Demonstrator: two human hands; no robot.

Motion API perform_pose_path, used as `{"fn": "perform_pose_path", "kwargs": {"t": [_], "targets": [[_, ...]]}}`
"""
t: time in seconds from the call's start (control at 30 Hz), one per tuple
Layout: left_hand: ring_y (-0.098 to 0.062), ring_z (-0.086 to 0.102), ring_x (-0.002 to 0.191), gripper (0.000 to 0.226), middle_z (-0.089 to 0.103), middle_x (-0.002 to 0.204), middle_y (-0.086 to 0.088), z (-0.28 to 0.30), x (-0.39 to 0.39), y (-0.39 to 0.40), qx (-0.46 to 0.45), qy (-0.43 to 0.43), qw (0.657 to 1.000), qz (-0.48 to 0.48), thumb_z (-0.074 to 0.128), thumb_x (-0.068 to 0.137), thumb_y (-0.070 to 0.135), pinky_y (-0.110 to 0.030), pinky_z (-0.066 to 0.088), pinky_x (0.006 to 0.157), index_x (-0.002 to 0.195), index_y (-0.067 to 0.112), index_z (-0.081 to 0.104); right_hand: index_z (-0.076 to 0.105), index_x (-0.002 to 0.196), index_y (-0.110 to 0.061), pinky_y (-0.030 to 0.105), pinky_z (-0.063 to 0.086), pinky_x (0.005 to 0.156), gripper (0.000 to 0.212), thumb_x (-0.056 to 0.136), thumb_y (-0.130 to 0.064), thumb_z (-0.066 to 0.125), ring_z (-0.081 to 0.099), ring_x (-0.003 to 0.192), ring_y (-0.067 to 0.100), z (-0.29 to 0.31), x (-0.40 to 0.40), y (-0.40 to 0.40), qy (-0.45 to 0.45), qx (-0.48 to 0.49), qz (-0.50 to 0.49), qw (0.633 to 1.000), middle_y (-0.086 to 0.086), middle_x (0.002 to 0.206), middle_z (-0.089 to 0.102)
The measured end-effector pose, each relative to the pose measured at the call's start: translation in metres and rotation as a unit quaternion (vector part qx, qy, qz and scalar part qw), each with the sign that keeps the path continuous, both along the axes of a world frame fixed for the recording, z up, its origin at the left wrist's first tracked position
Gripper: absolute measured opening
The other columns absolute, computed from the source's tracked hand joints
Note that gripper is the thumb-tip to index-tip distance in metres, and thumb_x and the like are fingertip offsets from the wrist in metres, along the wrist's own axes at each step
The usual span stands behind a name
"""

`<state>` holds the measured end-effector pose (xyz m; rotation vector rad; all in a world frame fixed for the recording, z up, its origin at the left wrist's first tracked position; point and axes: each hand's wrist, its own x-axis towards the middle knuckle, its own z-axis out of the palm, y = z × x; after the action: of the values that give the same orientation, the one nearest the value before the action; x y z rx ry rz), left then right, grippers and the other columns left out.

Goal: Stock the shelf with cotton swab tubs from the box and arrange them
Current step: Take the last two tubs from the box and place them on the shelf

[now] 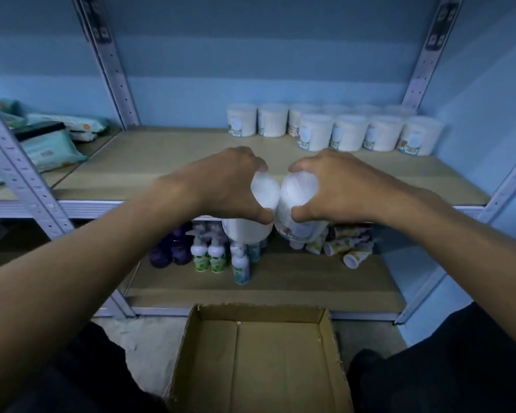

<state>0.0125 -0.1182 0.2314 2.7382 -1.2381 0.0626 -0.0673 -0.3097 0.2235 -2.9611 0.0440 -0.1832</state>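
Two tubs being carried toward the shelf (167, 162). The left hand (221, 186) is gripping the left tub (264, 193) from above, fingers curled round its lid; the right hand (337, 186) is gripping the right tub (298, 189) the same way. Both tubs are hanging at the shelf's front edge, touching each other and tilting slightly. They are probably light, stiff plastic with smooth, somewhat slippery walls, so a top grip round the lid rim is looking adequate, though a loose lid could part from its body. Stocked tubs (352, 132) are standing in two rows at the shelf's back right. The box (259, 359) below the shelf is showing only bare cardboard. Motion blur is softening the held tubs; their lower halves are overlapping bottles (209, 254) under the shelf, and labels are unreadable.
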Motion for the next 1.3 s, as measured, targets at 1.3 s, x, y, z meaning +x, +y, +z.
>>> {"fn": "perform_pose_path", "kwargs": {"t": [1.3], "targets": [[-0.012,0.047,0.123,0.063,0.052,0.137,0.012,0.012,0.112,-0.012,-0.01,0.042,0.998,0.04,0.072,0.069,0.064,-0.031,0.04,0.097,0.124,0.038,0.058,0.065,0.115,-0.039,0.036,0.048,0.089,0.061,0.062,-0.066,0.079,0.051,0.113,0.011,0.016,0.091,-0.013,-0.004,0.025,-0.016,1.0,-0.008,0.12,0.06]]}}
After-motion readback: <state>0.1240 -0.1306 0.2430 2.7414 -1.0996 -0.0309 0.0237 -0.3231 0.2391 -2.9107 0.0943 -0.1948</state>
